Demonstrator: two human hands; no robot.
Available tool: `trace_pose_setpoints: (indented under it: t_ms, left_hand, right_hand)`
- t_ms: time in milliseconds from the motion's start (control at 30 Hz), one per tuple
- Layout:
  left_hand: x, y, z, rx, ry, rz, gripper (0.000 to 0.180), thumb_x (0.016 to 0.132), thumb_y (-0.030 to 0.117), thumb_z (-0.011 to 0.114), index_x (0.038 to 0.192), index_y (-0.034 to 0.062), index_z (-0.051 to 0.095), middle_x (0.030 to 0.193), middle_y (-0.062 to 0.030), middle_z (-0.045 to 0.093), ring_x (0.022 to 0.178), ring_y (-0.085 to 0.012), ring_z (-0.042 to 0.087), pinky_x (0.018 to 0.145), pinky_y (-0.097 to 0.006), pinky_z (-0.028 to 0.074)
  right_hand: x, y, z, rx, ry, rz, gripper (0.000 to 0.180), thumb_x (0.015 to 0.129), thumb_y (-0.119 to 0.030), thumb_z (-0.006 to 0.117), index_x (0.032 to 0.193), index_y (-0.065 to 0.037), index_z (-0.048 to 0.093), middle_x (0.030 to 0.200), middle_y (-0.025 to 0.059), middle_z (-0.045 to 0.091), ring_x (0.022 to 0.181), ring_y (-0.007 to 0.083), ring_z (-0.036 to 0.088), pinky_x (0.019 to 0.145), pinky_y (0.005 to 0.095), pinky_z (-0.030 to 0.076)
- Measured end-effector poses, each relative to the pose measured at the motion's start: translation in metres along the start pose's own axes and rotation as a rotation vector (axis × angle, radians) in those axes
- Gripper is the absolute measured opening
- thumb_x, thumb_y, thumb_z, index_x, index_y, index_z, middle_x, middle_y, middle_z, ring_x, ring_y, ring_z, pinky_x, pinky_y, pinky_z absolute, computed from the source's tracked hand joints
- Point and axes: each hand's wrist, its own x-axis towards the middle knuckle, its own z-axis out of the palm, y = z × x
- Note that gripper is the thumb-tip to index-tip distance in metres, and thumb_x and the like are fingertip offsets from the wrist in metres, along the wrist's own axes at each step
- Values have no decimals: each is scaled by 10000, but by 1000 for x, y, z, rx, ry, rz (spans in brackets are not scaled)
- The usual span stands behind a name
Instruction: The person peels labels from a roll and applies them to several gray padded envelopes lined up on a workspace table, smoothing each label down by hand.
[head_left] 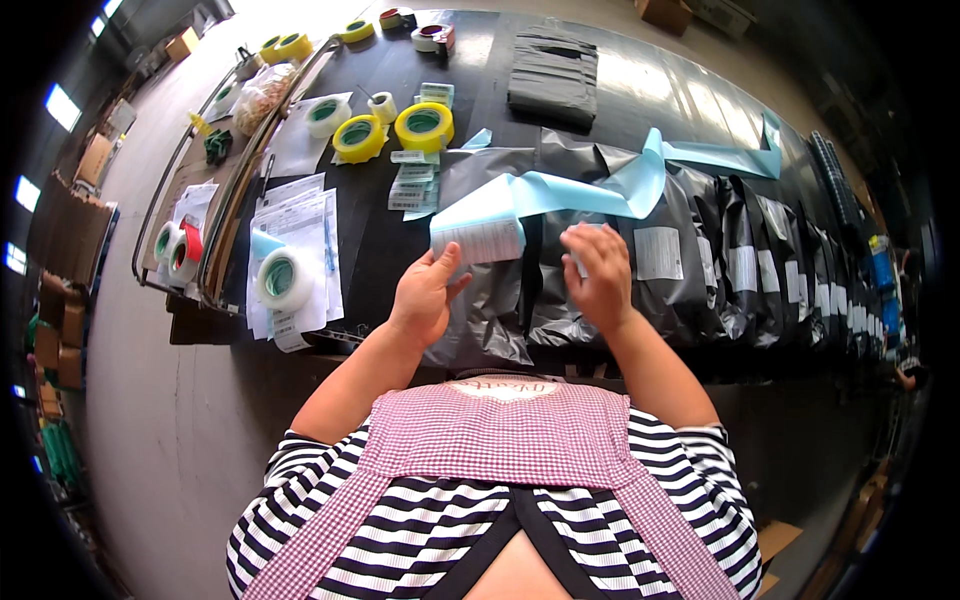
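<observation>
left hand (425, 295) pinching label strip (480, 238); right hand (600, 275) pressing flat on grey bag (560, 300) at table (380, 250) near edge; tape rolls (424, 125), bag row (780, 270) crowding sides.

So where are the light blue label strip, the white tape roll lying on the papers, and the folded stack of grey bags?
light blue label strip (560, 192), head view, on its flat middle stretch.
white tape roll (285, 279), head view, on its side band.
folded stack of grey bags (553, 75), head view, on the top bag.
</observation>
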Motion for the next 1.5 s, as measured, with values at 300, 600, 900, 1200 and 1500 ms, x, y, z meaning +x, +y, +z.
trace_pose_setpoints:
  t_ms: [300,600,900,1200,1500]
  left_hand:
    - [-24,11,0,-67,-405,-111,453,986,361,632,1304,48,558,1130,-47,656,1066,-164,619,917,-348,513]
    - [-30,-5,9,415,-366,126,190,953,25,616,1131,-14,669,967,-70,705,883,-123,650,830,-294,536]
    - [-32,8,13,424,-361,41,204,945,58,665,1131,-5,611,926,-39,691,841,-111,637,796,-279,537]
    - [-4,10,-23,1152,-315,448,185,867,44,720,1043,-7,700,1142,-50,585,900,-141,633,771,-282,525]
    - [70,47,-81,4,170,125,316,916,217,737,1133,31,604,1015,-68,670,860,-183,664,774,-331,590]
  right_hand:
    - [28,-69,-17,292,-68,-213,453,820,-218,757,1263,-223,666,1358,82,582,1244,288,574,1065,418,448]
    - [36,-72,-37,334,-203,-87,526,811,-285,787,1273,-74,652,1328,112,626,1155,314,625,975,403,504]
    - [31,-75,-39,140,-170,-177,494,795,-253,771,1247,-80,670,1278,85,664,1132,275,641,935,391,501]
    - [81,-4,-34,1017,-820,831,350,998,-341,610,1104,-31,733,1006,66,734,879,150,682,707,317,586]
    - [66,-26,-12,1479,263,347,279,937,-144,689,1174,1,670,1296,141,640,1087,238,671,903,369,583]
